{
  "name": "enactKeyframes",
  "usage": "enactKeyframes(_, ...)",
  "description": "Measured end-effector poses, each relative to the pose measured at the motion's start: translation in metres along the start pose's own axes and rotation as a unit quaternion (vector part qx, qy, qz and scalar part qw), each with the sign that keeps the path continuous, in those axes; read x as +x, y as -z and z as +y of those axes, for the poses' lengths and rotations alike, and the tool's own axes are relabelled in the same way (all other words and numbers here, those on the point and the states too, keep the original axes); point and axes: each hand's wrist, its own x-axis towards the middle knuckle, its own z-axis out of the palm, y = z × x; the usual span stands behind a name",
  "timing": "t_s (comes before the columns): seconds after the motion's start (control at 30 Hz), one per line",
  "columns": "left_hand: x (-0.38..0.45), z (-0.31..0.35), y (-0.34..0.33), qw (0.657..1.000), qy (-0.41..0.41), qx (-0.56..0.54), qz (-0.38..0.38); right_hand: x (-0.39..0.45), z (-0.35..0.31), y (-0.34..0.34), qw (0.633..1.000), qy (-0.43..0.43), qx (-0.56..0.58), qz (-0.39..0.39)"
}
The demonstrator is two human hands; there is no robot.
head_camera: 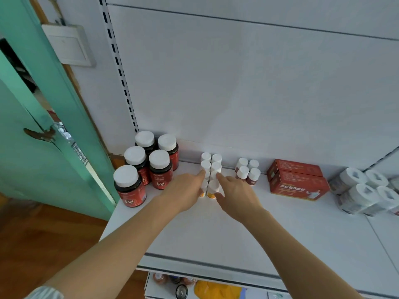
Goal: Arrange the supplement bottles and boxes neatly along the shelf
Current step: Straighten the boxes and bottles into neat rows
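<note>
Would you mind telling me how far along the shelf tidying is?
Looks done: five large bottles grouped at the left, four small red bottles and two red boxes in blocks. In hand: left hand and right hand squeeze the white bottles into two rows. Left: the wrapped rolls, perhaps.

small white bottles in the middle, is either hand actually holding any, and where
Nothing is lifted. The left hand and right hand press flat against the two sides of the double row of small white bottles, squeezing it; no fingers wrap a bottle.

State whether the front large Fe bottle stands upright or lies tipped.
Upright: the front large Fe bottle shows its white cap on top and its label facing forward.
</note>
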Motion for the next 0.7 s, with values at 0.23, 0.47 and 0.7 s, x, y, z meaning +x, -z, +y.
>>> enactKeyframes(0.23,0.002,-0.003,-0.004,1.000,-0.004,0.009,0.007,-0.001,-0.003,-0.005,1.000,0.003,-0.007,0.019)
enactKeyframes(0.47,0.004,-0.003,-0.005,0.999,-0.016,0.025,0.018,-0.003,-0.005,-0.012,0.999,0.012,-0.002,0.040)
enactKeyframes(0.7,0.005,-0.007,0.000,0.999,-0.021,-0.028,0.032,-0.005,-0.001,-0.007,0.998,0.027,0.009,0.057)
